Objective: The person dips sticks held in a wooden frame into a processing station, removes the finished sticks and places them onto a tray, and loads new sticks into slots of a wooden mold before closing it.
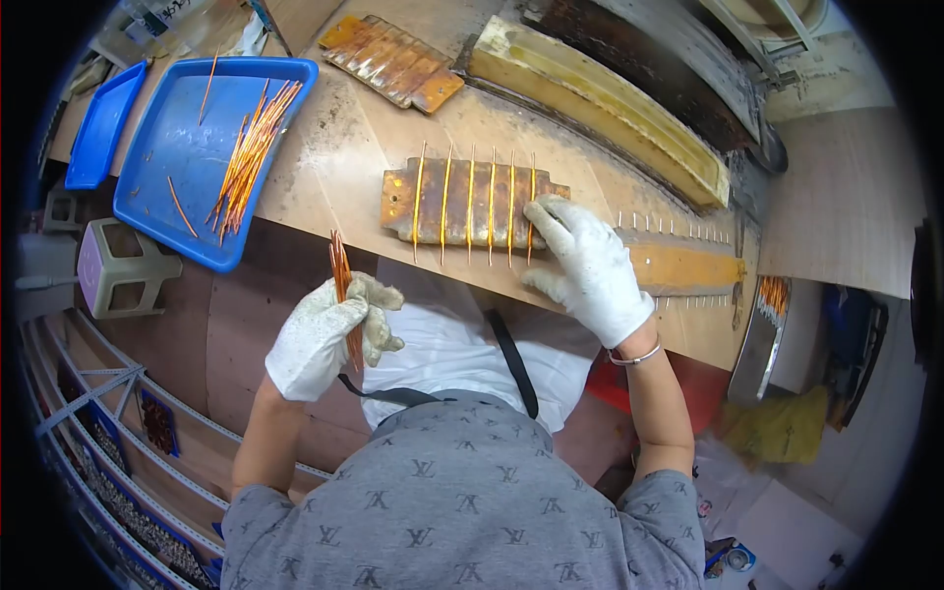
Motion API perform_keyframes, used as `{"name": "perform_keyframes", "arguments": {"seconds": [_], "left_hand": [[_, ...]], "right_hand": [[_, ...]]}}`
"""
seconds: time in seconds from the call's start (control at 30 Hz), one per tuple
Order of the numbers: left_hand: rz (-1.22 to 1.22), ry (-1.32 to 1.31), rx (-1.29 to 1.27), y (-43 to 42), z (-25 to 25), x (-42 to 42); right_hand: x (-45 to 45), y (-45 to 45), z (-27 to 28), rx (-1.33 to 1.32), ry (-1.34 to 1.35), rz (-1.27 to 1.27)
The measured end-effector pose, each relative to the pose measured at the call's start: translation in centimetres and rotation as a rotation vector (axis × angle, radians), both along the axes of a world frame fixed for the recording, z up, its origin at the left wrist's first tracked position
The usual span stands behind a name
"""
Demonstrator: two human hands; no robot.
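Observation:
My left hand (332,329), in a white glove, is closed round a bundle of thin copper rods (340,265) in front of the table edge. On the table lies a rusty grooved metal plate (455,202) with several copper rods laid across it, parallel and spaced apart. My right hand (588,258), also gloved, is at the plate's right end, thumb and fingers around the rightmost rod (532,197). Whether the fingertips grip that rod or only touch it is hard to see.
A blue tray (177,108) with loose copper rods stands at the left, a smaller blue tray (98,128) beyond it. Behind are another grooved plate (393,61) and a long yellowish block (600,108). An orange-brown plate with pins (683,267) lies at the right.

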State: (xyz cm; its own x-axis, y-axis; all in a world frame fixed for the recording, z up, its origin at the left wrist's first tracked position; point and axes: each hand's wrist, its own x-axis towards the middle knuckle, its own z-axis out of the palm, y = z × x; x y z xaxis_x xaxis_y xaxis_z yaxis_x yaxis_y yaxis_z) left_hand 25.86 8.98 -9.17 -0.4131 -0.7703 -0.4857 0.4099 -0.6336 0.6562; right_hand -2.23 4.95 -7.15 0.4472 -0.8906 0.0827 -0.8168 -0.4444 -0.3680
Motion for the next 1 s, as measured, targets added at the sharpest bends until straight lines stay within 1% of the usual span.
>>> {"name": "perform_keyframes", "arguments": {"seconds": [0.2,0.3,0.37,0.47,0.7,0.83,0.87,0.9,0.93,0.97,1.0], "left_hand": [[-0.003,-0.04,-0.022,0.1,0.3,0.4],[-0.018,-0.035,-0.067,0.2,0.2,0.7],[0.046,-0.073,-0.062,0.3,0.4,0.7],[0.027,-0.088,-0.063,0.2,0.4,1.0],[0.08,-0.069,-0.028,0.4,0.5,1.1],[0.071,-0.064,-0.009,0.2,-0.6,1.7],[0.011,-0.034,-0.032,0.0,-0.7,2.1],[0.048,-0.022,-0.018,0.1,-0.8,2.0],[0.048,-0.045,0.011,0.0,-0.5,2.1],[0.039,-0.13,-0.007,-0.3,0.2,2.0],[0.017,-0.136,-0.049,-0.6,0.4,2.5]], "right_hand": [[-0.1,-0.1,-0.1,-0.012,-0.01,0.029],[0.0,-0.1,0.5,0.034,-0.018,0.022],[0.1,0.1,0.8,-0.044,-0.015,-0.018],[0.5,-0.2,0.2,-0.031,-0.028,0.06],[1.2,-0.5,-0.6,-0.042,0.0,0.061],[1.3,-0.5,-0.4,-0.035,-0.001,0.047],[1.4,-0.6,-0.4,-0.05,-0.009,0.047],[1.6,-0.5,-0.4,-0.046,-0.014,0.026],[1.7,-0.5,-0.5,-0.056,-0.002,0.032],[1.7,-0.5,-0.6,-0.069,0.013,0.037],[1.7,-0.6,-0.7,-0.047,0.014,0.038]]}}
